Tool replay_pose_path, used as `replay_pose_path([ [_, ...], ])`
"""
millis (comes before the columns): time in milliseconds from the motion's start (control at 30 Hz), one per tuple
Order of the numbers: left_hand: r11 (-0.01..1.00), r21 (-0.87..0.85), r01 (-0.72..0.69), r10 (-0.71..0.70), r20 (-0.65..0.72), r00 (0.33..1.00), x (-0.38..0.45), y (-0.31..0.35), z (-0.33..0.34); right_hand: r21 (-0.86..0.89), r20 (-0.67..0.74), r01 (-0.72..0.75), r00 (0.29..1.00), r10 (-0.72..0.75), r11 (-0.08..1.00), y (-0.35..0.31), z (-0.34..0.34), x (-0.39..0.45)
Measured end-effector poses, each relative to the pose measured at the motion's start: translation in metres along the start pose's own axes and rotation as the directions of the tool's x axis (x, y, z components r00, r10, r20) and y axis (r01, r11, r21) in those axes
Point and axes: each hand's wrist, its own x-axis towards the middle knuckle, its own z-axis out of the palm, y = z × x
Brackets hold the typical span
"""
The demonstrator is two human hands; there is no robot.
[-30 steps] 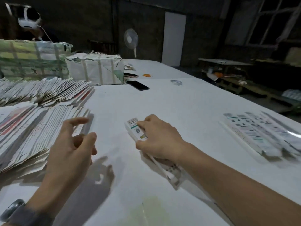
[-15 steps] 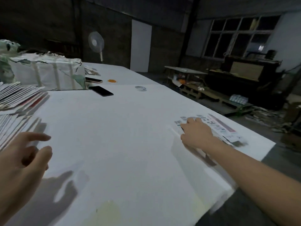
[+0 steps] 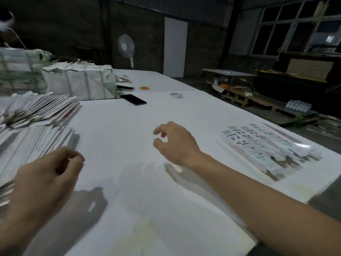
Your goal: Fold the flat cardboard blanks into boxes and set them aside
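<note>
Flat white cardboard blanks [image 3: 35, 141] lie fanned in long overlapping rows along the left side of the white table [image 3: 129, 122]. Several folded long narrow boxes [image 3: 265, 146] lie side by side near the table's right edge. My right hand [image 3: 175, 143] hovers over the middle of the table, fingers loosely curled and holding nothing. My left hand [image 3: 46, 174] is at the lower left beside the blanks, fingers loosely curled, also holding nothing.
Two strapped wrapped bundles [image 3: 81, 82] stand at the back left. A black phone [image 3: 133, 99], a second phone [image 3: 125, 88], an orange ring [image 3: 144, 88] and a tape roll [image 3: 176, 95] lie further back. A fan [image 3: 126, 47] stands behind the table. The table's right edge drops to the floor.
My right hand carried a folded box to the row at the right, let it go, and has come back empty to the table's middle. My left hand stayed by the blanks.
</note>
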Motion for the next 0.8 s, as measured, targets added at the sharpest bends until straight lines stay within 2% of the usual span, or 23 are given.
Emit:
replay_pose_path([
  [67, 0.999, -0.026, 0.023, -0.024, -0.044, 0.999, 0.004, 0.017, -0.008, 0.129, 0.034, 0.109, 0.993, -0.114, 0.986, -0.045, 0.021, 0.001],
  [100, 1.000, 0.019, 0.009, -0.007, -0.103, 0.995, 0.005, 0.022, -0.013, 0.166, 0.049, 0.167, 0.983, -0.178, 0.972, -0.066, 0.032, 0.000],
  [167, 0.986, 0.167, -0.026, 0.057, -0.184, 0.981, 0.006, 0.028, -0.026, 0.223, 0.065, 0.265, 0.956, -0.285, 0.938, -0.101, 0.052, -0.004],
  [233, 0.930, 0.366, -0.038, 0.101, -0.154, 0.983, 0.008, 0.026, -0.037, 0.267, 0.055, 0.328, 0.934, -0.354, 0.906, -0.124, 0.070, -0.010],
  [267, 0.869, 0.494, -0.014, 0.086, -0.125, 0.988, 0.012, 0.020, -0.043, 0.289, 0.043, 0.346, 0.927, -0.374, 0.893, -0.131, 0.077, -0.013],
  [333, 0.718, 0.682, 0.141, -0.115, -0.085, 0.990, 0.016, 0.006, -0.057, 0.342, 0.021, 0.354, 0.923, -0.383, 0.871, -0.135, 0.091, -0.020],
  [400, 0.623, 0.726, 0.292, -0.347, -0.078, 0.934, 0.019, -0.004, -0.069, 0.397, 0.016, 0.332, 0.930, -0.368, 0.856, -0.133, 0.099, -0.026],
  [500, 0.561, 0.757, 0.336, -0.485, -0.029, 0.874, 0.020, -0.013, -0.072, 0.447, 0.002, 0.317, 0.935, -0.355, 0.837, -0.131, 0.103, -0.029],
  [567, 0.536, 0.791, 0.295, -0.481, -0.001, 0.877, 0.019, -0.011, -0.070, 0.470, -0.011, 0.317, 0.935, -0.353, 0.824, -0.132, 0.104, -0.028],
  [667, 0.517, 0.821, 0.243, -0.392, -0.026, 0.920, 0.018, -0.004, -0.070, 0.490, -0.023, 0.308, 0.940, -0.340, 0.816, -0.132, 0.105, -0.025],
  [800, 0.591, 0.797, 0.128, -0.179, -0.025, 0.984, 0.017, 0.002, -0.070, 0.519, -0.037, 0.287, 0.949, -0.314, 0.805, -0.130, 0.106, -0.025],
])
